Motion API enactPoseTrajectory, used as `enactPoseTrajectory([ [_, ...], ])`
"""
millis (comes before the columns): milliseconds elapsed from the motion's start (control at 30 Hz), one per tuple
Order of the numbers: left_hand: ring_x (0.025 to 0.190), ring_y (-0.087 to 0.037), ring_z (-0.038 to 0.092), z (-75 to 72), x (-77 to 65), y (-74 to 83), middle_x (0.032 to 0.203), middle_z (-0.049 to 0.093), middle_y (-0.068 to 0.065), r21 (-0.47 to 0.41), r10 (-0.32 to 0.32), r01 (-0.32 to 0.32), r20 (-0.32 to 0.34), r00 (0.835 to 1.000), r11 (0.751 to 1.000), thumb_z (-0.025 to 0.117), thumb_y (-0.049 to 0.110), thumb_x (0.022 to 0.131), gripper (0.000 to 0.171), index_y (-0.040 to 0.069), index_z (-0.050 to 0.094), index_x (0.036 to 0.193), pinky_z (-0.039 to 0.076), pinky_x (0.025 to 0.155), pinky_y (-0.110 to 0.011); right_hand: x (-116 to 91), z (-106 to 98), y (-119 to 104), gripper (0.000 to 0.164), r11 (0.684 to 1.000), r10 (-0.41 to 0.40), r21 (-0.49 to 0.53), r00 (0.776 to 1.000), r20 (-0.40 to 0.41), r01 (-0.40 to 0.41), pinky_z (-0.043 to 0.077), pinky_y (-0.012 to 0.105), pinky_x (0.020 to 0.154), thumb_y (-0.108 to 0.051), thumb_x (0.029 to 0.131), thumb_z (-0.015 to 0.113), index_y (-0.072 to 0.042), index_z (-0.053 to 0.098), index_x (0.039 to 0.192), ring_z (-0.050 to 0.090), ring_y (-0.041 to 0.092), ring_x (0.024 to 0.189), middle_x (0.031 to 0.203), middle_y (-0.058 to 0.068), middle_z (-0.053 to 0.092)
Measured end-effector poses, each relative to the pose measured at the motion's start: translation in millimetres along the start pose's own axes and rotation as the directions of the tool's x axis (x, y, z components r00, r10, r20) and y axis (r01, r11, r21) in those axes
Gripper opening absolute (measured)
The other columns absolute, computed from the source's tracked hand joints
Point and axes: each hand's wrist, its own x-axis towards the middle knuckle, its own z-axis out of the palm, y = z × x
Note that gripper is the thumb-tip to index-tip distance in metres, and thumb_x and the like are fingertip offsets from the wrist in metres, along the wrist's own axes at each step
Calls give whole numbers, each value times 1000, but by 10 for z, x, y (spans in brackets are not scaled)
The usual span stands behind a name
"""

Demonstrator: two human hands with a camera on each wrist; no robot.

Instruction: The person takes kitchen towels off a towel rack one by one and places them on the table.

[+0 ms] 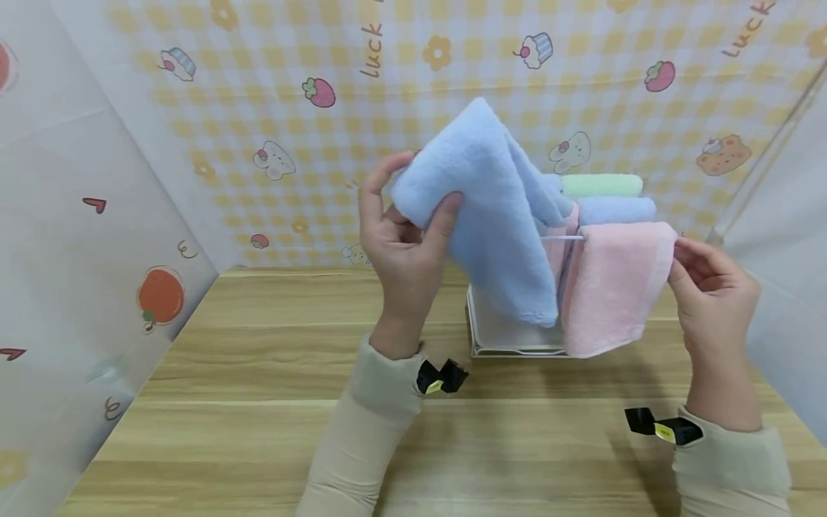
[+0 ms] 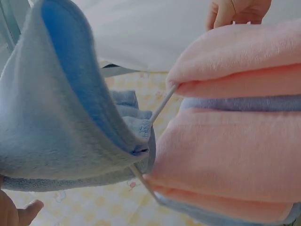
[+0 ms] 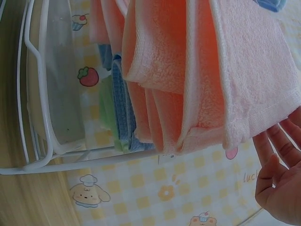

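Note:
My left hand grips a light blue towel by its upper left part, thumb in front. The towel is held up in folds, and its far end reaches the thin white bar of a drying rack. Over the front bar hangs a pink towel. At that towel's right edge, my right hand pinches the cloth between thumb and fingers. The right wrist view shows the fingers at the pink cloth's lower corner. Behind hang another pink towel, a blue towel and a green towel.
The white rack's base with its tray stands on the wood-grain table. A yellow checked cloth covers the back wall. White printed sheets line the left side and the right side.

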Motion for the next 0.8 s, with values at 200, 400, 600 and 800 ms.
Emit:
enactPoseTrajectory([
  [200, 78, -14, 66, -109, 32, -21, 87, 69, -10, -5, 18, -18, -35, 999, 1000, 68, -6, 85, 47, -1, 41, 123, 55, 65, -25, -20, -25, -8, 25, 1000, 10, 27, 1000, 0, -10, 57, 15, 73, 21, 83, 64, 24, 63, 107, 71, 13, 79, 90, 8, 76],
  [400, 77, -16, 67, -225, 72, -16, 87, 69, -4, 21, 47, -46, -61, 997, 999, 69, -1, 86, 46, 4, 40, 121, 55, 64, -24, -18, -45, 1, 26, 998, 21, 61, 1000, 0, -21, 57, 15, 74, 22, 82, 63, 24, 63, 108, 71, 14, 79, 90, 9, 76],
  [600, 72, -16, 69, -422, 80, -15, 81, 69, -1, 119, -17, 19, -18, 1000, 993, 71, -1, 86, 48, 6, 40, 123, 58, 62, -27, -14, -31, -2, 25, 997, 21, 73, 1000, 5, -21, 57, 15, 73, 22, 82, 63, 24, 63, 107, 71, 15, 79, 90, 10, 76],
  [800, 72, -14, 72, -691, 24, -46, 82, 70, -13, 285, -219, 192, 62, 974, 939, 72, 2, 88, 49, 11, 42, 125, 61, 62, -32, 0, -15, -10, 25, 1000, -12, -24, 1000, 26, 12, 57, 14, 74, 19, 84, 64, 26, 62, 108, 71, 10, 79, 91, 3, 76],
])
